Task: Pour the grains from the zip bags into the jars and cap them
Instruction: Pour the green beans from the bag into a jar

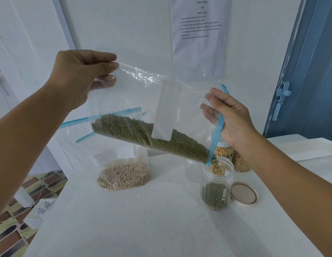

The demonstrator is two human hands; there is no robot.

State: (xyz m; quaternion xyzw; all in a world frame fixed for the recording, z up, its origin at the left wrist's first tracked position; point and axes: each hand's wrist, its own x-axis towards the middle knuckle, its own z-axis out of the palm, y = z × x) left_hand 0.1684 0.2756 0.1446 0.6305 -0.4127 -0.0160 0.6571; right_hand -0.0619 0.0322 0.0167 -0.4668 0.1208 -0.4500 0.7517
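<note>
Seen from the head camera, a clear zip bag of green grains is held in the air above a white table, tilted so that its long axis runs from upper left down to lower right, with its blue-zippered mouth pointing down and to the right. The left hand pinches the raised bottom corner of the bag between thumb and fingers, while the right hand grips the bag beside the zipper strip, fingers curled round the plastic at the mouth. The grains lie banked along the bag's lower edge in a long wedge, and a white label patch shows on the bag's side. The lowest corner of the mouth sits just over the open rim of a clear plastic jar, which stands upright on the table right of centre; a blurred stream of grains falls into it, and green grains already fill its lower part. A round tan lid lies flat on the table just beside the jar, to its right. Behind the jar stand two jars of yellowish grains, partly hidden by the right wrist. To the left on the table stands a second bag holding pale beige grains. A printed sheet hangs on the white wall, and a blue door stands at the right.
</note>
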